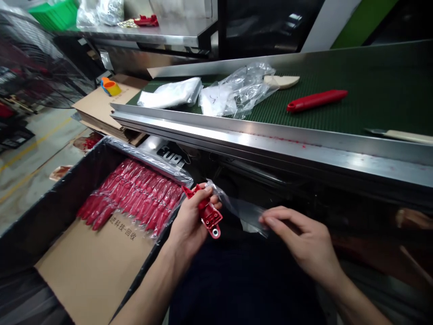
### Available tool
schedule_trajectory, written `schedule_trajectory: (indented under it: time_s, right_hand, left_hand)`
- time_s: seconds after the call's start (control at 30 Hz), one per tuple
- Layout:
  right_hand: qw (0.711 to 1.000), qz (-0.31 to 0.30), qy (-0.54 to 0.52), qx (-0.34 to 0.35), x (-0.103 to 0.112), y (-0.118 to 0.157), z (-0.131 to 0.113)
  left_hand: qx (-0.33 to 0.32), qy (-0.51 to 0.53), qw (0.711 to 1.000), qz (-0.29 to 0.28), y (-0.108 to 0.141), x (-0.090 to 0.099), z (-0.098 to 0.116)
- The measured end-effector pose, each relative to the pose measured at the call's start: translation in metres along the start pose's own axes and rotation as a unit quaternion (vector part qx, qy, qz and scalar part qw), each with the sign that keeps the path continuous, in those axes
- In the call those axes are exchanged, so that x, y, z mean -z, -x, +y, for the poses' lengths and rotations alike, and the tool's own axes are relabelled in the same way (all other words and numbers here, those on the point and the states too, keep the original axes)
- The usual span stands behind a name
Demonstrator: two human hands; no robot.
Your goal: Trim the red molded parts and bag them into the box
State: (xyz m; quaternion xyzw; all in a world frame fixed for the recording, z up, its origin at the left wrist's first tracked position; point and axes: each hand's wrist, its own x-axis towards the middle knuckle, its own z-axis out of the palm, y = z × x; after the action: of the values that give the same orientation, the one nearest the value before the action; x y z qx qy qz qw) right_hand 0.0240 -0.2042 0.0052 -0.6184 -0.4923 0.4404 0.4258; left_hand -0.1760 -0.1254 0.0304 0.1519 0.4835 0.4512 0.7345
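Red part (212, 216): We find it in the left hand (189, 216), beside the bin (61, 198) and below the belt (379, 85), its holed end angled down and right.
Fan (30, 58): Its blurred cage fills our far left, above the floor.
Bin: Inside black walls we see red pieces (135, 194) in clear film, lined up side by side on printed cardboard (91, 266).
Ring (111, 87): Orange and yellow, it sits on a cardboard stack (93, 108).
Left hand: Thumb and fingers close around the red part.
Bag (243, 211): Clear, it stretches between both hands.
Right hand (307, 241): We see fingertips pinching the bag's right end.
Belt: Green and ribbed, it bears a white packet (172, 92), crumpled bags (241, 92), a pale piece (284, 81), a red handle (318, 100) and, far right, a light-handled tool (409, 135).
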Motion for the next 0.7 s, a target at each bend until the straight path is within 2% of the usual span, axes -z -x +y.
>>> schedule_trajectory:
  time_s: [0.07,0.17,0.23,0.33,0.4,0.5,0.6,0.7]
  right_hand:
    - [0.999,0.028,-0.013,-0.039,0.0,-0.003,0.0]
    - [0.995,0.049,-0.03,-0.077,-0.002,-0.007,0.0]
    - [0.995,0.027,-0.042,-0.092,-0.006,-0.01,-0.002]
    - [0.992,-0.038,-0.057,-0.107,-0.014,-0.012,-0.009]
    - [0.989,-0.08,-0.06,-0.108,-0.017,-0.012,-0.012]
    - [0.988,-0.113,-0.034,-0.095,-0.013,-0.012,-0.011]
    - [0.992,-0.09,0.044,-0.073,-0.005,-0.011,-0.006]
    - [0.99,-0.068,0.119,-0.021,0.002,-0.011,-0.006]
  left_hand:
    - [-0.03,-0.033,0.999,0.028,0.003,0.001,-0.004]
    - [-0.118,-0.105,0.986,0.06,0.013,0.0,-0.011]
    - [-0.147,-0.206,0.967,0.003,0.021,-0.003,-0.017]
    - [-0.1,-0.345,0.923,-0.137,0.03,-0.007,-0.028]
    - [-0.069,-0.37,0.911,-0.172,0.033,-0.008,-0.034]
    - [-0.084,-0.399,0.895,-0.178,0.03,-0.007,-0.039]
    - [-0.142,-0.433,0.877,-0.154,0.023,-0.005,-0.042]
    - [-0.192,-0.468,0.854,-0.12,0.015,-0.002,-0.047]
